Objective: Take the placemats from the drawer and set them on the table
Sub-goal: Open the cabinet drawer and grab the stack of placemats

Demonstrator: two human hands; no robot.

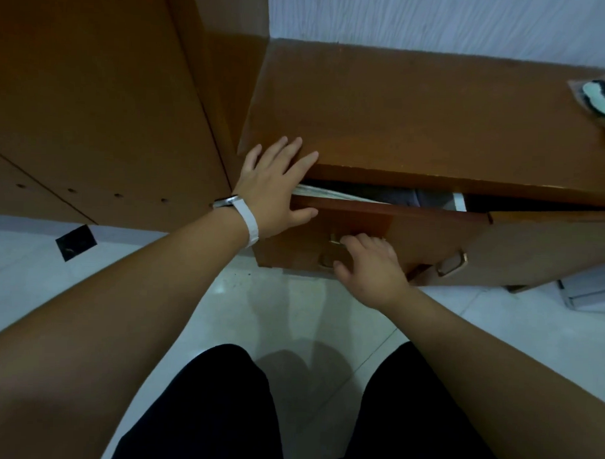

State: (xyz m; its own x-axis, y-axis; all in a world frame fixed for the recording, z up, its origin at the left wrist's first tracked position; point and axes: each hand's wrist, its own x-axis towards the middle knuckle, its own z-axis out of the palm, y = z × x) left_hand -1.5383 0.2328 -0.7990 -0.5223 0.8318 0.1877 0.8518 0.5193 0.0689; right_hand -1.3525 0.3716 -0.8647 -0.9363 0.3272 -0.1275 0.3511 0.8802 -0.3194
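Note:
A brown wooden drawer [397,229] in a low cabinet stands pulled out a little. In the gap I see the pale striped edge of flat things, probably the placemats [333,195], and something grey behind them. My left hand [275,183] lies flat with fingers spread over the cabinet top's front edge and the drawer's left corner, thumb on the drawer front. My right hand [365,262] curls its fingers on the drawer's metal handle [335,240].
The cabinet top [418,123] carries a plastic bag with a teal and white item [604,102] at the far right. A tall wooden wardrobe [93,101] stands to the left. A second drawer handle [450,263] is to the right. White tiled floor lies below.

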